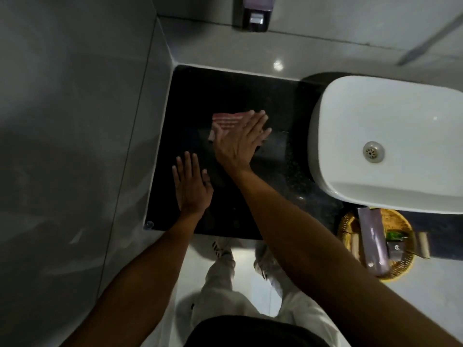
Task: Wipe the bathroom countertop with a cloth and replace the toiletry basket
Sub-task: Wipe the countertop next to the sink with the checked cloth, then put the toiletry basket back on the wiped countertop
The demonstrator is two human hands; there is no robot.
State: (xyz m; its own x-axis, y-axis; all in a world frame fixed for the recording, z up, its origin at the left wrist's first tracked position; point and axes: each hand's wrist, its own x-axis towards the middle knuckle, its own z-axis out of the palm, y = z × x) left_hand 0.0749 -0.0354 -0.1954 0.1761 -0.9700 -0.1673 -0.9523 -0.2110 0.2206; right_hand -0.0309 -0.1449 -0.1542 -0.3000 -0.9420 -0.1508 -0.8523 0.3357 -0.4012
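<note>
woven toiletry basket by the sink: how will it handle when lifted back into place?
Basket looks woven and shallow, so probably light and fairly stiff. The tall purple tube and other small items lie loose in it, so they may slide if it tilts. It seems to overhang the countertop edge, so could tip if nudged.

No readable text or labels anywhere.

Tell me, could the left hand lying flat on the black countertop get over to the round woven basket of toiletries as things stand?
Probably not easily. The left hand rests flat on the black countertop, and the right forearm, stretched out to the pink cloth, lies between it and the round woven basket below the white basin.
</note>
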